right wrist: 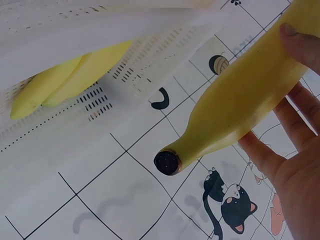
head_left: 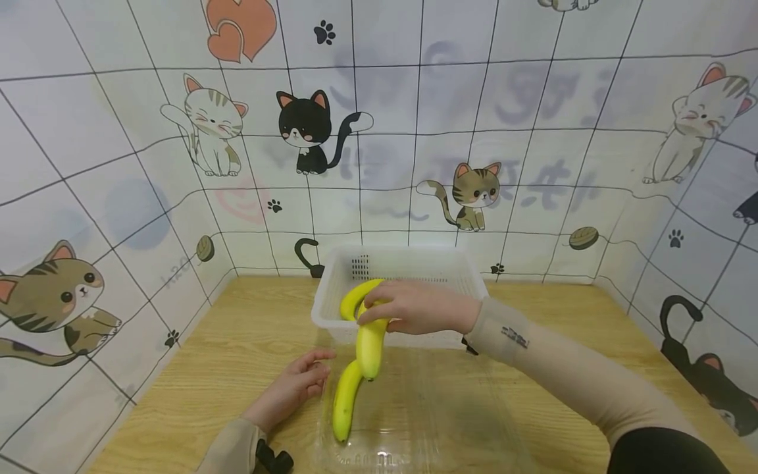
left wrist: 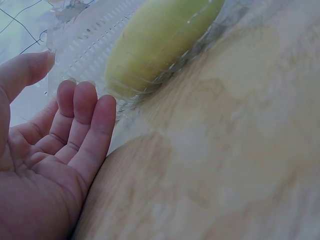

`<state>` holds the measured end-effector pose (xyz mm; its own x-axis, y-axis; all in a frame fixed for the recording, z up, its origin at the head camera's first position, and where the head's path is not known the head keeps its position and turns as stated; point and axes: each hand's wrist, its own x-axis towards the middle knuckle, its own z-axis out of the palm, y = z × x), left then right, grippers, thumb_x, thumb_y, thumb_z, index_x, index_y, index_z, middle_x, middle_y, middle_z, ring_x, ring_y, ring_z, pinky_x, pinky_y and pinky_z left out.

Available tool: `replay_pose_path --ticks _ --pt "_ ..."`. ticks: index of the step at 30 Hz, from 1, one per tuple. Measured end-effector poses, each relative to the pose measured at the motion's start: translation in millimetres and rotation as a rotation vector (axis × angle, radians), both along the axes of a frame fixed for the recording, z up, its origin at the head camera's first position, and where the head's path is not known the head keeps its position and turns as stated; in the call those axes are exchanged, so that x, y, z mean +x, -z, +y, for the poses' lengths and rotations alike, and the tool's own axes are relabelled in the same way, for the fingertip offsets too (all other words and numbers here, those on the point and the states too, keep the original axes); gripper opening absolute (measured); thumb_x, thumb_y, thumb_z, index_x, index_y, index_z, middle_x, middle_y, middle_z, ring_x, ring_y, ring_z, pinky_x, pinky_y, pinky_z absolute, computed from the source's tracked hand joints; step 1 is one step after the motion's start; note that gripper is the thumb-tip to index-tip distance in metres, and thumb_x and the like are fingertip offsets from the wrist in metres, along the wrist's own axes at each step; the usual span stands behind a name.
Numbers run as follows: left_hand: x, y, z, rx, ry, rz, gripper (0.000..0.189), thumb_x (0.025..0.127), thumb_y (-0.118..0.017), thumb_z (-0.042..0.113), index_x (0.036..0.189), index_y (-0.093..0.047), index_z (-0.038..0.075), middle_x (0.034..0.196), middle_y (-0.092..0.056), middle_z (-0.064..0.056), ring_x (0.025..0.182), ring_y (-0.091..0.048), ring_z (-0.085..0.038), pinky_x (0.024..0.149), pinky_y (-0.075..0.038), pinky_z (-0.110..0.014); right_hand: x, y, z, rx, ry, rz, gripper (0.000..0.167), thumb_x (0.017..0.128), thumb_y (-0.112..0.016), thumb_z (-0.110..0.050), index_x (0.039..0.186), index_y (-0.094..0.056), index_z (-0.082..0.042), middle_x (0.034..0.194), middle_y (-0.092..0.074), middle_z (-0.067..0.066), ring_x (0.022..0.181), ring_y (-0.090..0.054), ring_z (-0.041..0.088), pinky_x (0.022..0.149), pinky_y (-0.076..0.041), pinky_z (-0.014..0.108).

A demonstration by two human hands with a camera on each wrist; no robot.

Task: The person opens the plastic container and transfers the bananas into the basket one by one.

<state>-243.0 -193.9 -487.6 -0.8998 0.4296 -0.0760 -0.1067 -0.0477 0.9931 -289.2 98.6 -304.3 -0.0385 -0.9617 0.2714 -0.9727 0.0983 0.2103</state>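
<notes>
My right hand (head_left: 408, 306) grips a yellow banana (head_left: 370, 349), which hangs downward above the front of a white basket and a clear plastic container (head_left: 426, 401). In the right wrist view this banana (right wrist: 240, 95) shows a dark, cut stem end, with thumb and fingers on opposite sides. Another banana (head_left: 345, 405) lies along the left side of the clear container. My left hand (head_left: 293, 385) rests at that container's left edge, fingers loosely bent and holding nothing. In the left wrist view its fingertips are close to the clear wall beside the banana (left wrist: 160, 47); contact is unclear.
The white perforated basket (head_left: 322, 316) stands behind the clear container, near the back wall. Bananas (right wrist: 75, 77) lie inside it. The wooden tabletop (head_left: 260, 329) meets walls covered in cat-patterned sheeting (head_left: 385, 158) at the back and both sides.
</notes>
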Motion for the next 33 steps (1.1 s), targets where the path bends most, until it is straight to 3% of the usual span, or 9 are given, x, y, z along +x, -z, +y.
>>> replay_pose_path --ticks 6,26,33 --pt "0.1 1.5 -0.2 0.008 -0.007 -0.002 0.041 0.099 -0.054 0.013 0.135 -0.041 -0.001 0.089 -0.049 -0.002 0.080 -0.048 -0.012 0.070 -0.044 -0.023 -12.7 3.5 1.0 0.008 0.031 -0.052 0.042 0.081 -0.079 -0.010 0.120 -0.066 -0.016 0.118 -0.062 0.007 0.108 -0.059 0.023 0.091 -0.048 0.034" --pt "2.5 -1.8 0.2 -0.011 0.001 0.022 0.048 0.099 -0.055 0.017 0.137 -0.037 -0.005 0.091 -0.050 -0.001 0.081 -0.049 -0.012 0.072 -0.045 -0.025 -52.6 6.8 19.2 0.104 0.314 -0.233 0.043 0.083 -0.077 -0.009 0.124 -0.065 -0.017 0.122 -0.059 0.005 0.112 -0.055 0.020 0.096 -0.045 0.032" --pt "2.1 -1.5 0.3 -0.015 -0.012 0.008 0.046 0.099 -0.056 0.018 0.136 -0.040 -0.003 0.091 -0.050 -0.002 0.082 -0.048 -0.013 0.073 -0.045 -0.025 -69.9 11.6 23.5 0.100 0.349 -0.259 0.044 0.082 -0.078 -0.007 0.123 -0.065 -0.016 0.119 -0.060 0.004 0.109 -0.056 0.019 0.094 -0.046 0.031"
